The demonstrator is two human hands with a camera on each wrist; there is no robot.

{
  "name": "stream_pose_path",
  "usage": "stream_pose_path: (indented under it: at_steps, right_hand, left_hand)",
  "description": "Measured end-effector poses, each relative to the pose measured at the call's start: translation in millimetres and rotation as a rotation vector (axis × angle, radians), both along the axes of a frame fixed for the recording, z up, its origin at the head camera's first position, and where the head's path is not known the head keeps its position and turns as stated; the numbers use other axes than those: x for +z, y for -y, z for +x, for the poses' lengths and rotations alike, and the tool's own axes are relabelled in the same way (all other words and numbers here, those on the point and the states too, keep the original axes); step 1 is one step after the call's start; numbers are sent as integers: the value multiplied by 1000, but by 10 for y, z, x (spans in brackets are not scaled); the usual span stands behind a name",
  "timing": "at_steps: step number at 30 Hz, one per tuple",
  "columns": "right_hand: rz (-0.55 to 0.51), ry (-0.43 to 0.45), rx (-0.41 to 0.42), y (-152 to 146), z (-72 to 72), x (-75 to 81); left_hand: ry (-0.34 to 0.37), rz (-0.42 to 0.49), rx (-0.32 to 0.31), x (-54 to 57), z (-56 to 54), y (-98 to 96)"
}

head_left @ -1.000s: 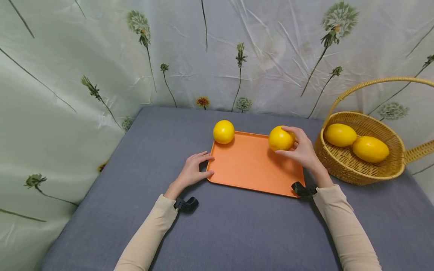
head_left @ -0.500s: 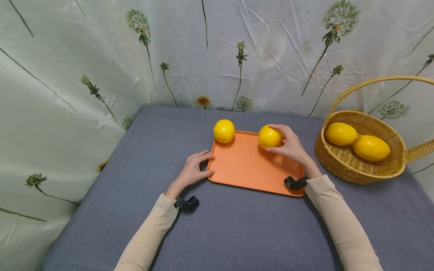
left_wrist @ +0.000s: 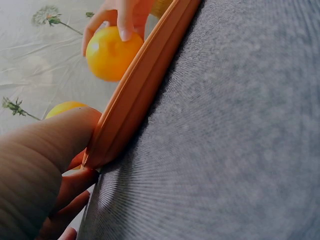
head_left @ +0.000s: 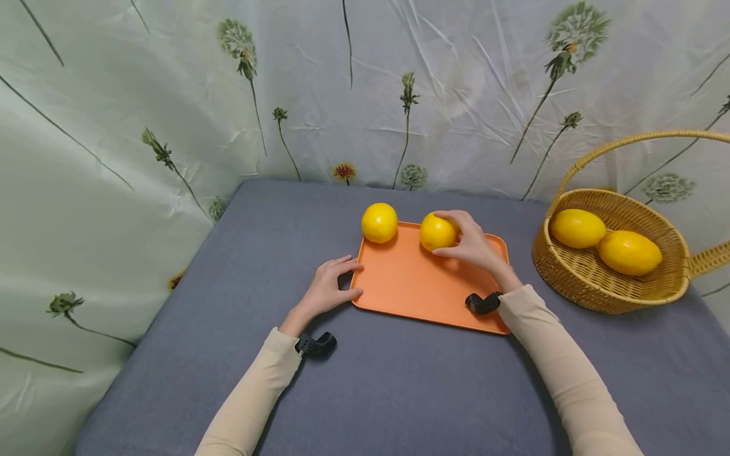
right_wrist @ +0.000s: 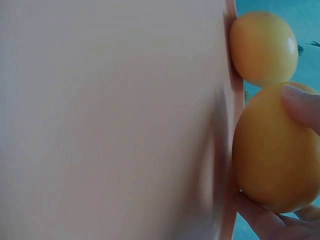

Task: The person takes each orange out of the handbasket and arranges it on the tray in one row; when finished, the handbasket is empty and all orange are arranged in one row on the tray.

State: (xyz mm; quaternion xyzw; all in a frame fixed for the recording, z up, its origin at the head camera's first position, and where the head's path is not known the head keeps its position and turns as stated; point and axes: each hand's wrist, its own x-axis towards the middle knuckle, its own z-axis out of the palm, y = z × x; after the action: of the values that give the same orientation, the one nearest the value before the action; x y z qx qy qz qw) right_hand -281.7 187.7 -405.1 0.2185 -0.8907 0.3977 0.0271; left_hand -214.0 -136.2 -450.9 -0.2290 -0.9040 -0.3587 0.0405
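My right hand [head_left: 471,240] holds a round yellow fruit [head_left: 437,232] between thumb and fingers at the far side of the orange tray [head_left: 410,278]. Whether this fruit touches the tray I cannot tell. Another yellow fruit [head_left: 379,223] sits at the tray's far left corner, just left of the held one. The right wrist view has both the held fruit [right_wrist: 275,150] and the other fruit [right_wrist: 263,48] along the tray's far rim. At the tray's left edge my left hand [head_left: 326,286] grips the rim; its thumb [left_wrist: 75,127] lies against it in the left wrist view.
A wicker basket [head_left: 576,278] with a tall handle stands right of the tray, holding two longer yellow fruits [head_left: 630,252]. Grey cloth [head_left: 365,392] covers the table. A flower-printed curtain [head_left: 319,95] hangs behind and to the left.
My right hand has carried its fruit leftward above the tray, closer to the fruit in the far left corner. The left hand keeps its place at the tray's left edge.
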Motion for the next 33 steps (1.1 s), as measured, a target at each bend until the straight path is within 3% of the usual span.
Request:
stream_pose_path:
  at_steps: [15, 23, 33]
  right_hand:
    - [-13, 17, 73, 171, -98, -8]
    - [47, 103, 21, 218, -65, 56]
    - [-9, 103, 50, 311, -84, -23]
  left_hand:
    - [4, -15, -4, 20, -12, -34]
    - [6, -10, 4, 40, -15, -30]
    - [28, -19, 12, 14, -4, -8]
